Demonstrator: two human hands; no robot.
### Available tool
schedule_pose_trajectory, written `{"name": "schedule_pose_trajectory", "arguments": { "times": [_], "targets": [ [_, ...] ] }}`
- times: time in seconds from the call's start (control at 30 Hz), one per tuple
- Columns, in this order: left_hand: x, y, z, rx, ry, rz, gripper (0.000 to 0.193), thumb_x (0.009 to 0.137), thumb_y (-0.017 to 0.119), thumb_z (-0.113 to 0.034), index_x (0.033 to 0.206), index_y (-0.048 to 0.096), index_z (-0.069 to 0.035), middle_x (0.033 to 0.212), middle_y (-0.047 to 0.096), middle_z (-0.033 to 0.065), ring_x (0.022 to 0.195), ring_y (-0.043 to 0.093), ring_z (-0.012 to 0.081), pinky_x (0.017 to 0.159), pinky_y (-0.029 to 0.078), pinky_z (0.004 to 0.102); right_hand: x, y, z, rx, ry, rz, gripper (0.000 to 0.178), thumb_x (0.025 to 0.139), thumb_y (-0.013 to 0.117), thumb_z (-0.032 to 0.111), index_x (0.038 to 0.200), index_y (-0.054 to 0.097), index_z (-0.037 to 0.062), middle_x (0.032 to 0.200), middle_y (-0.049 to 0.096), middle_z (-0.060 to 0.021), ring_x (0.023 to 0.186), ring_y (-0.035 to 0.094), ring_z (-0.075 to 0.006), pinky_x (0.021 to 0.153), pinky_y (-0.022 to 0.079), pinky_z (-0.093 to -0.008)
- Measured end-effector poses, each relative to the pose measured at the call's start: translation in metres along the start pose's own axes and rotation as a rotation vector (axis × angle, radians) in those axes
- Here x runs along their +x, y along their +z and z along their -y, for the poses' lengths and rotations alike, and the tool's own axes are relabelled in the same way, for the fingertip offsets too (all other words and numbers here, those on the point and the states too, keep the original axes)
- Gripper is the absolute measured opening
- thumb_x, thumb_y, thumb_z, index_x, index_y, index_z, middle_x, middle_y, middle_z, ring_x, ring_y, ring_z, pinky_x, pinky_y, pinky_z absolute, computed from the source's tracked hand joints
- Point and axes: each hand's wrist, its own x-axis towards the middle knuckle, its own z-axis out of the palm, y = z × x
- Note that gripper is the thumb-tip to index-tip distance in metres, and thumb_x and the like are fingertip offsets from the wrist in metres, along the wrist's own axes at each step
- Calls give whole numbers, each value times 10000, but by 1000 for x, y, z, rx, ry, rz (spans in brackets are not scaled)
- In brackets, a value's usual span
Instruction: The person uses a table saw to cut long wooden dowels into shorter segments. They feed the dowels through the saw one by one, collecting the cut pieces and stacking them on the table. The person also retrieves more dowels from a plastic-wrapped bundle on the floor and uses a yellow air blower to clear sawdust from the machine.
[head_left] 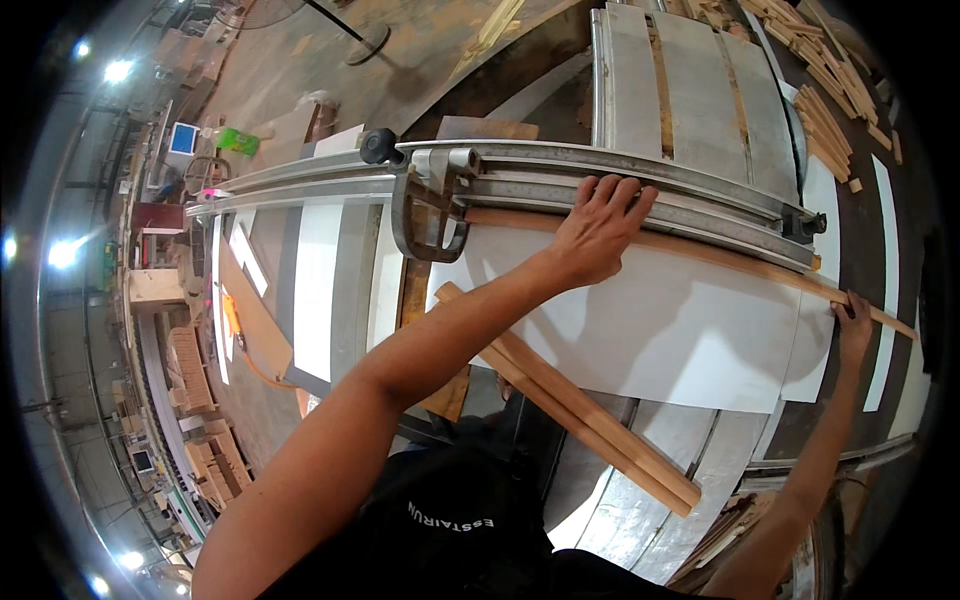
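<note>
Strip [720, 260] along the rail [530, 190]

The left hand [605, 232], half curled, lies over both; its grip I cannot tell. The strip runs on to the right hand [853, 320], whose fingers close around it. Left of the left hand sits a stop [432, 170]; below, 2 sticks [590, 418].

White capital lettering [452, 516], one line, upside down, on the black garment [425, 555]

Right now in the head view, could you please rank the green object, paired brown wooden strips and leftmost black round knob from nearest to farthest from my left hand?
1. Paired brown wooden strips, between your left hand and body.
2. Leftmost black round knob, on the left.
3. Green object, farther left.
</note>
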Motion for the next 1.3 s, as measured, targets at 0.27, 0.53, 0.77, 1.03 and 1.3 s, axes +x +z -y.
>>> {"name": "schedule_pose_trajectory", "arguments": {
  "times": [0.27,0.53,0.77,1.03,1.3],
  "targets": [
    [56,34,-66,41,41,20,865,728,803,-416,1403,456,-2,1308,481,154,1240,439,322,1040,325,540,-29,-11,-44,274,12,-34,399,868,754,65,1251,672,-14,1182,659,-123,990,665,-220,923,544,-333],
    [100,86,-109,237,90,-106,878,702,773,-633,1287,594,-3,1135,567,82,1042,521,239,879,388,435,-15,-7,26,-51,-58,-127,449,775,812,145,1189,709,4,1129,681,-135,1026,675,-284,914,531,-358],
    [100,85,-108,223,147,-187,836,717,782,-602,1249,609,19,1075,581,78,977,531,232,848,385,405,-22,-5,30,12,56,-112,466,811,813,225,1221,704,34,1250,656,-133,1145,644,-298,987,518,-383],
    [98,84,-101,229,164,-218,857,716,804,-567,1268,578,49,1067,580,107,983,535,251,846,386,415,-77,52,128,270,449,-452,587,847,781,221,1373,587,47,1176,625,-204,879,681,-307,797,562,-437],
    [102,82,-110,174,127,-136,849,709,823,-546,1272,570,36,1086,583,105,998,541,247,865,383,414,-20,-26,-1,-306,-31,-319,480,827,815,236,1246,683,43,1260,627,-188,1042,674,-357,885,550,-429]
  ]
}}
